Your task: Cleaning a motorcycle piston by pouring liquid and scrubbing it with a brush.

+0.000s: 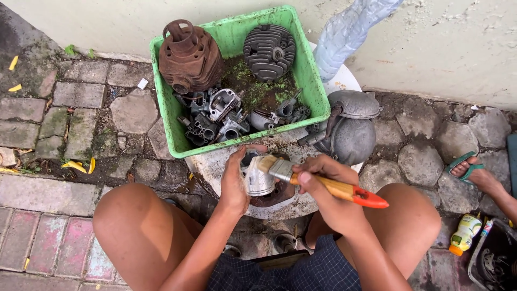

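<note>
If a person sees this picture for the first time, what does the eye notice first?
Probably the bright green tub at top centre, full of greasy engine parts, with a rusty finned cylinder in its left corner. Below it, the right hand holds a paintbrush with an orange-tipped handle against a silver metal part gripped by the left hand.

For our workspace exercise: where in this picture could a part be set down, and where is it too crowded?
Bare paving lies left of the green tub, out to the wall, and continues below beside the knee. The tub is packed with engine parts. The pale basin rim is taken up by the left hand holding a metal part and the right hand with the brush.
</note>
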